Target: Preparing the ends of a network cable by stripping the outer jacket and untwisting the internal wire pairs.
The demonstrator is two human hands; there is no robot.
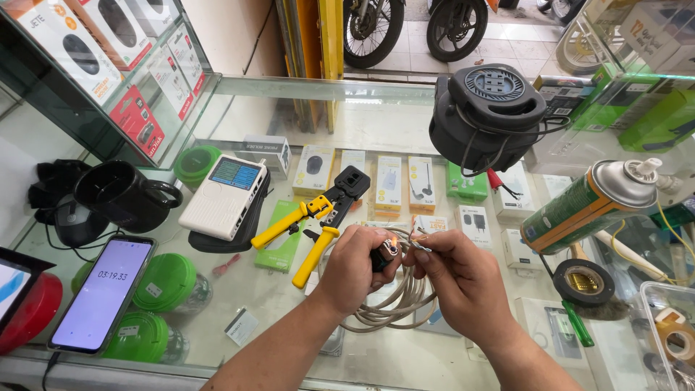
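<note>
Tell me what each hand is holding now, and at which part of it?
The left hand grips the grey cable near its stripped end. The right hand pinches the thin coloured wires coming out of that end with its fingertips.

Glossy glass counter (376, 116), yellow plastic crimper handles (286, 226), shiny metal spray can (590, 205)

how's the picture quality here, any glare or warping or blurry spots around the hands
Head view: bright daylight, no harsh shadows. The glass counter shows pale glare at its far edge. Wide-lens warping bends the edges and leans the spray can. The left hand, right hand and cable wires are sharp; the individual wire strands are too small to resolve.
</note>
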